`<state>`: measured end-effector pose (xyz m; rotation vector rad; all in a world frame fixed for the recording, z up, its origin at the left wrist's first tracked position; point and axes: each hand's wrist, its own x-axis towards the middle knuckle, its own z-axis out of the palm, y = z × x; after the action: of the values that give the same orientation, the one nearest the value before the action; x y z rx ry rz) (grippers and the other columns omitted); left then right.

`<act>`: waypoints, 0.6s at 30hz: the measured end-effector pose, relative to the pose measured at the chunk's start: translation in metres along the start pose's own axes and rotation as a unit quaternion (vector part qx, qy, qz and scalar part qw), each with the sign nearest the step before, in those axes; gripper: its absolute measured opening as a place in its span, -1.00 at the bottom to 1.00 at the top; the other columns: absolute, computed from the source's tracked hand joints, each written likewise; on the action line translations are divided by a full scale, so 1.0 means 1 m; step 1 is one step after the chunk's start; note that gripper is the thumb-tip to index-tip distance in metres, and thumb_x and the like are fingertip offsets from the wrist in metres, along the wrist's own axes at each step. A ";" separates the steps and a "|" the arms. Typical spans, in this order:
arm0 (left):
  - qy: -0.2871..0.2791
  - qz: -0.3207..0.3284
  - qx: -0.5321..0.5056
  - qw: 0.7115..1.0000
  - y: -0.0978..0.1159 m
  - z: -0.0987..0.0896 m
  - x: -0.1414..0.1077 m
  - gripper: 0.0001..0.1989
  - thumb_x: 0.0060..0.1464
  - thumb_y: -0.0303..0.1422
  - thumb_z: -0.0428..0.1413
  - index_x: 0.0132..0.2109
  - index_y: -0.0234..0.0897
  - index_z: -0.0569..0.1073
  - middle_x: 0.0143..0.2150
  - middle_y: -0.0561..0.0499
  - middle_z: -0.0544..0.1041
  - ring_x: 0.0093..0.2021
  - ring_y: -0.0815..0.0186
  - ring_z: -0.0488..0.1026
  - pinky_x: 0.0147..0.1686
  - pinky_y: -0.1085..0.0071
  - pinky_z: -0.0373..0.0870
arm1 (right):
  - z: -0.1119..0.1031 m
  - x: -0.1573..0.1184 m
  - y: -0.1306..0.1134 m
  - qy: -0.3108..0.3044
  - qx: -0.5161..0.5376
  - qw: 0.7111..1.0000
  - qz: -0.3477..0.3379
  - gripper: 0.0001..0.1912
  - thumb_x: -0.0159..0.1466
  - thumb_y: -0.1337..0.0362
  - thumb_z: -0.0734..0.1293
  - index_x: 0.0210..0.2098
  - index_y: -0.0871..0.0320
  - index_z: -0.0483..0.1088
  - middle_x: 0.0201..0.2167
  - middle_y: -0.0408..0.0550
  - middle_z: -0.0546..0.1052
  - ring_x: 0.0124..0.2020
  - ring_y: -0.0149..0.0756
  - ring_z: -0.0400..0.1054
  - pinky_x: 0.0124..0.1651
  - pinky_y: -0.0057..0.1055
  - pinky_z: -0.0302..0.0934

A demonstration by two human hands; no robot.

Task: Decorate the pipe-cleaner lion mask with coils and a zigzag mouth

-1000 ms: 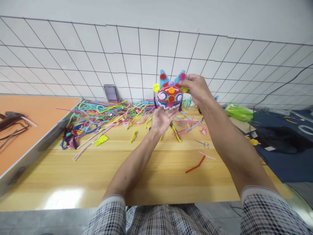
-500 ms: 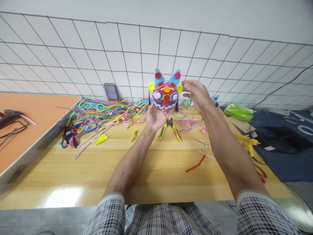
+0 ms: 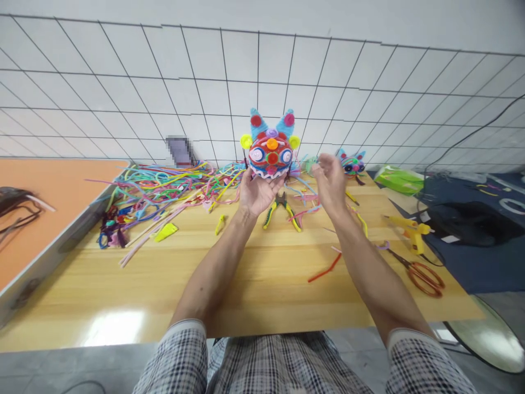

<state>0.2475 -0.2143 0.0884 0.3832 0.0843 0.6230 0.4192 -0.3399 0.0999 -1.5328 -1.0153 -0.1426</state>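
Observation:
A colourful animal head made of pipe cleaners, with blue ears, yellow side discs, round eyes and a white zigzag edge below, rests upright on my left hand. That hand is palm up beneath it, holding it above the table. To the right of the head, apart from it, my right hand is raised with its fingers curled together; whether something small is between them I cannot make out. Yellow-green pliers lie on the table just beyond and below my left hand.
Piled pipe cleaners cover the back left. A second head stands at the back right. Orange-handled scissors and a yellow glue gun lie at the right, a red pipe cleaner in front. A grid wall rises behind.
The head and my left hand have shifted slightly left in the view. My right hand has moved away from the head's side and lower, its fingers now more curled. The orange-handled scissors now show fully.

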 end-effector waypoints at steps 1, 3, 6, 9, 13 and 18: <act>0.003 0.000 0.005 1.000 0.000 0.000 0.000 -0.39 0.55 -0.01 -0.17 0.28 -0.30 0.56 0.00 -0.24 0.78 0.20 0.04 0.71 0.20 0.15 0.63 | -0.003 -0.006 -0.007 0.019 -0.058 0.997 -0.044 -0.30 0.41 -0.22 0.38 0.33 0.11 0.39 0.29 0.24 0.51 0.18 0.03 0.50 0.28 0.07 0.40; 0.005 0.003 0.016 1.000 -0.001 -0.001 0.001 -0.41 0.54 0.00 -0.16 0.26 -0.30 0.58 0.01 -0.25 0.78 0.23 0.01 0.69 0.22 0.12 0.63 | 0.001 -0.021 -0.024 -0.002 -0.143 0.985 -0.098 -0.23 0.46 -0.12 0.36 0.51 0.10 0.19 0.43 0.29 0.39 0.18 0.06 0.49 0.29 0.08 0.38; -0.006 0.007 0.019 1.000 -0.003 -0.002 0.000 -0.43 0.53 0.00 -0.13 0.24 -0.27 0.58 0.05 -0.26 0.77 0.28 -0.04 0.66 0.23 0.04 0.63 | 0.020 -0.040 -0.044 -0.086 -0.229 0.966 -0.082 -0.27 0.49 -0.01 0.33 0.52 0.17 0.19 0.28 0.31 0.55 0.10 0.09 0.55 0.18 0.00 0.41; -0.006 0.000 0.012 1.000 -0.005 -0.003 -0.001 -0.44 0.51 0.03 -0.08 0.24 -0.27 0.57 0.10 -0.27 0.76 0.28 -0.06 0.66 0.23 0.01 0.64 | 0.034 -0.048 -0.047 -0.133 -0.306 0.942 -0.044 -0.60 0.56 0.14 0.24 0.24 0.20 0.48 -0.08 0.21 0.70 -0.06 0.04 0.59 -0.01 -0.17 0.37; 0.006 -0.015 0.010 1.000 -0.008 -0.005 -0.003 -0.43 0.52 -0.02 -0.11 0.24 -0.32 0.58 0.01 -0.28 0.78 0.24 -0.03 0.69 0.25 0.06 0.62 | 0.028 -0.055 -0.031 -0.175 -0.324 0.927 -0.072 -0.69 0.59 0.23 0.18 -0.05 0.15 0.55 -0.19 0.13 0.69 -0.16 -0.10 0.58 -0.11 -0.31 0.27; 0.022 -0.018 0.010 1.000 -0.007 -0.006 -0.001 -0.42 0.52 -0.02 -0.11 0.29 -0.30 0.56 0.03 -0.25 0.78 0.20 0.01 0.72 0.18 0.14 0.64 | 0.004 -0.081 -0.003 -0.341 -0.263 0.900 -0.070 -0.80 0.52 0.29 0.27 -0.19 0.09 0.54 -0.23 -0.01 0.68 -0.18 -0.23 0.56 -0.08 -0.40 0.27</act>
<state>0.2495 -0.2182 0.0799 0.3864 0.1400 0.5952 0.3660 -0.3775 0.0517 -2.0649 -1.7494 0.0350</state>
